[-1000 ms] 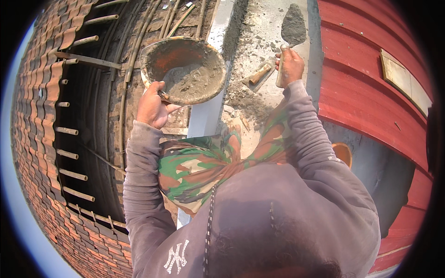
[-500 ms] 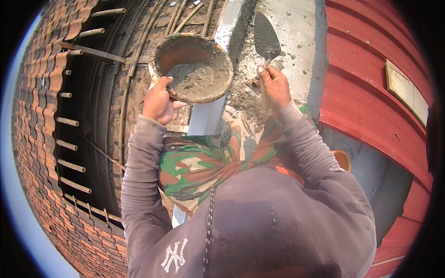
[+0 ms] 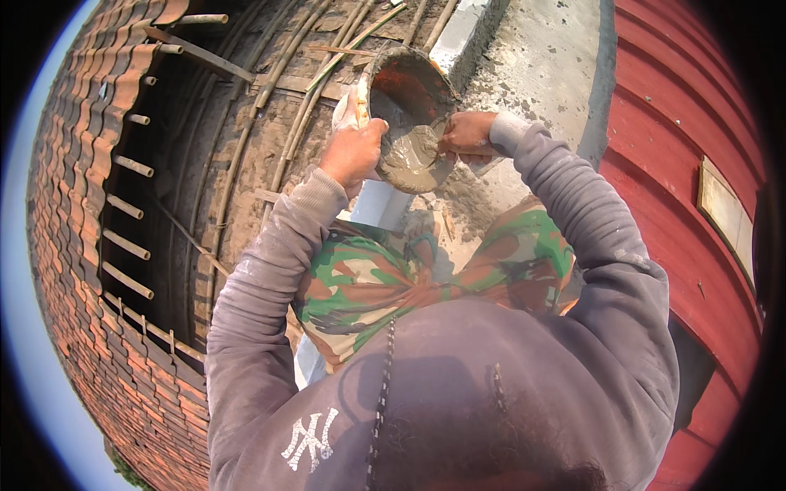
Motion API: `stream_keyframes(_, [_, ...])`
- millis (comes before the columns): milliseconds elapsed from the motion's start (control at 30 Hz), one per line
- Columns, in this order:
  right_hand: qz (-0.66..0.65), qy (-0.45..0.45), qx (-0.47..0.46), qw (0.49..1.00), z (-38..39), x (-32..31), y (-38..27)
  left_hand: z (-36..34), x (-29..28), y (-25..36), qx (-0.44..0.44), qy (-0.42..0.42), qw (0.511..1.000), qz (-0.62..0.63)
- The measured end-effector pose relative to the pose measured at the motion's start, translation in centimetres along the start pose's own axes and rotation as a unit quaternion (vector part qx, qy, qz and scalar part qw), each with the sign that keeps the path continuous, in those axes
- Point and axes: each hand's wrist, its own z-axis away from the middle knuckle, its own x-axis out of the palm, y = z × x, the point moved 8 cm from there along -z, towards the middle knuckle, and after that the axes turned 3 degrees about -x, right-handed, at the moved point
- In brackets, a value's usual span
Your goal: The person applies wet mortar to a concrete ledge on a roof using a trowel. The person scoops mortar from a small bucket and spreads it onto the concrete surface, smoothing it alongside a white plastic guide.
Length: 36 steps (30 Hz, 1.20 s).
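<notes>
- The bucket (image 3: 405, 79) is gripped at its left side by the left hand (image 3: 355, 154), with the thumb laid at the rim and the fingers mostly hidden behind the wall.
- The bucket is held tilted, its mouth turned up toward the head camera, in front of the knees and over the line of a pale beam (image 3: 468, 33); whether any weight is rested on the beam cannot be told.
- Wet grey mortar (image 3: 407, 173) is held in the lower part of the bucket, and the inner wall is smeared with it.
- A trowel (image 3: 419, 144) is gripped by the right hand (image 3: 469, 133), the fingers closed around the handle at the right rim; the blade is placed inside the bucket and coated with mortar.
- The 2 hands are set on opposite sides of the bucket.
- Camouflage trousers (image 3: 352, 286) and a greyish hooded top (image 3: 475, 360) are worn.
- To the right, a concrete ledge (image 3: 553, 65) is spotted with mortar, and it is bordered by red metal sheeting (image 3: 663, 123).
- To the left, bamboo poles (image 3: 281, 78) and orange roof tiles (image 3: 74, 176) are seen.
</notes>
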Motion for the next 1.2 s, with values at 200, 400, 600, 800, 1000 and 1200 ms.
stream_keyframes(200, [-0.278,0.065,-0.098,0.953,2.3,1.8,3.9,1.2,-0.3,-2.3,-0.222,0.032,0.912,0.343])
stream_keyframes(400, [-0.455,0.112,-0.139,0.872,5.5,2.0,1.6,1.0,-0.6,-5.5,-0.248,0.066,0.842,0.475])
stream_keyframes(600, [-0.620,0.132,-0.256,0.730,6.9,-3.2,1.4,2.2,-1.1,-4.0,-0.243,0.072,0.820,0.513])
stream_keyframes(800, [-0.577,0.384,-0.288,0.662,7.0,-12.0,4.1,2.4,-1.5,-3.7,-0.240,0.073,0.818,0.518])
stream_keyframes(1000, [-0.348,0.735,-0.092,0.574,-2.3,-18.0,13.5,1.2,-1.0,-3.2,-0.240,0.032,0.825,0.512])
stream_keyframes(1200, [-0.413,0.537,-0.142,0.722,-7.1,-7.0,9.8,1.9,-1.8,-3.0,-0.230,0.048,0.810,0.537])
